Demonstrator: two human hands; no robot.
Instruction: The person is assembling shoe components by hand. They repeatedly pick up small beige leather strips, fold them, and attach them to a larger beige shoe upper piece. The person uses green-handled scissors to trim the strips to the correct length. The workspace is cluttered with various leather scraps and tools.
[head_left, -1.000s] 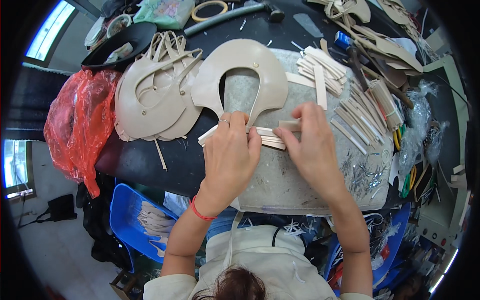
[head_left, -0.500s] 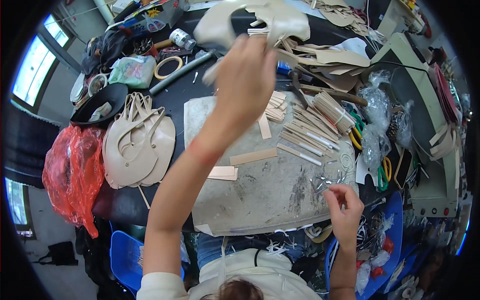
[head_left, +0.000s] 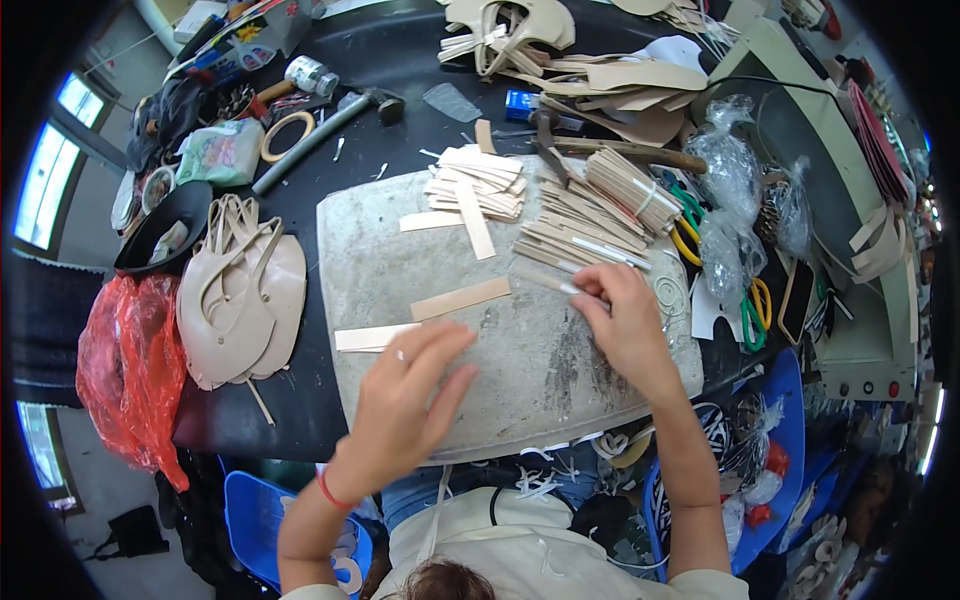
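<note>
Strip (head_left: 378,337) — a thin beige band, flat on the grey board (head_left: 520,390) — lies just under the left hand's (head_left: 405,395) loosely spread fingertips. It looks light, limp and best pinched at one end; its long axis runs left-right, rising slightly rightward. The right hand (head_left: 625,325) pinches a pale stick (head_left: 545,278) beside the strip pile (head_left: 585,215).

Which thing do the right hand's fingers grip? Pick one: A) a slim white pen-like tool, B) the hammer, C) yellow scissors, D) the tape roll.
A: the right hand pinches a slim white pen-like tool at the edge of the beige strip pile, over the grey work slab.
</note>
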